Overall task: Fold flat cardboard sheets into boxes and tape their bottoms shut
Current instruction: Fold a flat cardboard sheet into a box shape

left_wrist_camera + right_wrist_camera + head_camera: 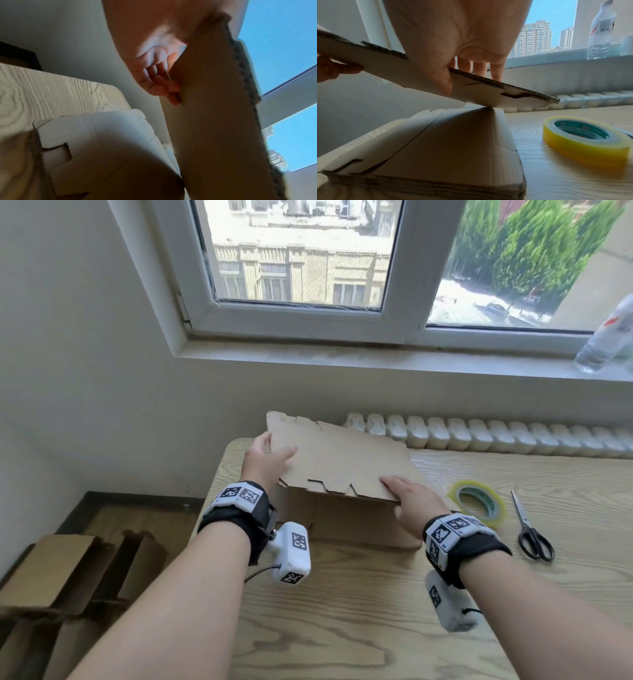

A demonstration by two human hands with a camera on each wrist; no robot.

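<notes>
The wooden table (pixel 376 611) in front of me carries everything, and I place the rest by the stack of flat cardboard sheets (pixel 349 525) lying near its far left corner. Above that stack I hold one cardboard sheet (pixel 339 457), tilted, its near edge raised and its far right corner touching the top of the stack. My left hand (pixel 265 462) grips the sheet's left edge, thumb on top and fingers curled underneath. My right hand (pixel 409 503) holds the near right corner, fingers flat on the top face and thumb pressed against the underside. Left of the stack, down on the floor beside the table, stand some folded boxes (pixel 68 570). Right of the stack, on the table, lies a roll of yellow tape (pixel 478 503), flat on its side. Beyond the tape, further right from the stack, lie black-handled scissors (pixel 531 529).
</notes>
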